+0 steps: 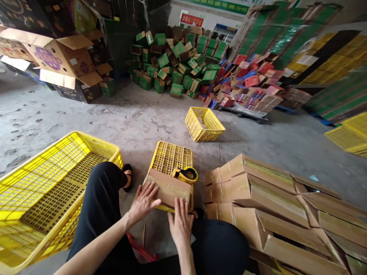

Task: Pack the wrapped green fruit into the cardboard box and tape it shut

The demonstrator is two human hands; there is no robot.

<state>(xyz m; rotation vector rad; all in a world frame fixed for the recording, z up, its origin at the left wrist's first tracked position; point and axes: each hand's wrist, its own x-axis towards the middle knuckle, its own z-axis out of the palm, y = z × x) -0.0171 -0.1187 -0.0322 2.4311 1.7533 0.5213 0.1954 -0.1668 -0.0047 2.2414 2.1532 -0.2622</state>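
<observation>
A flattened piece of brown cardboard (168,188) lies on an upturned yellow plastic crate (172,156) between my knees. Strips of clear tape show along its edges. My left hand (145,200) rests with spread fingers at its left near corner. My right hand (181,221) has its fingers stretched out on the near right edge. Neither hand grips anything. Just beyond the cardboard, a yellow tape dispenser (185,174) with a dark round centre sits on the crate.
To my left stands a large yellow crate (71,133). Folded cardboard boxes (272,194) are stacked at my right. A smaller yellow crate (204,133) is on the floor ahead. Green boxes (176,89) and red boxes (251,80) lie heaped farther back.
</observation>
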